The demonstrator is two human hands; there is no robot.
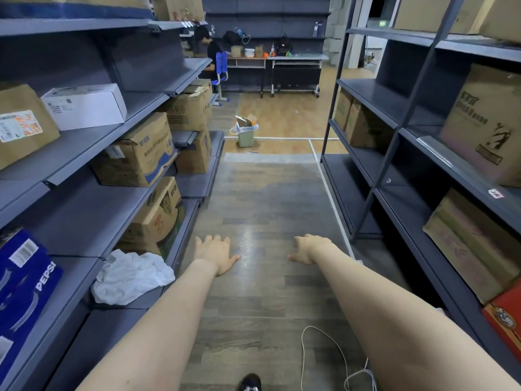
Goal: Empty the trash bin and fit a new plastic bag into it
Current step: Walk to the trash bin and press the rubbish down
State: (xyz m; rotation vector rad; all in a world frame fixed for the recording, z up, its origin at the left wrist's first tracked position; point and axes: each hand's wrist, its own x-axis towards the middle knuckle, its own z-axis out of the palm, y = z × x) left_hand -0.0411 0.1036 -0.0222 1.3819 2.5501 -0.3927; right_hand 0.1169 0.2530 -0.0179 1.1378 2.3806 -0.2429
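Observation:
A small pale green trash bin (245, 138) stands on the wooden floor at the far end of the aisle. It is lined with a white plastic bag (243, 129) and overfilled with cardboard scraps and something orange. My left hand (215, 253) and my right hand (308, 248) stretch out ahead of me, palms down, fingers apart, holding nothing. Both are far short of the bin. A crumpled heap of white plastic (131, 276) lies on the low left shelf, just left of my left forearm.
Grey shelving (93, 153) with cardboard boxes lines the left side, and another rack (417, 142) lines the right. A white cable (324, 351) lies on the floor by my shoe (249, 382). A person (210, 56) sits at desks beyond the bin.

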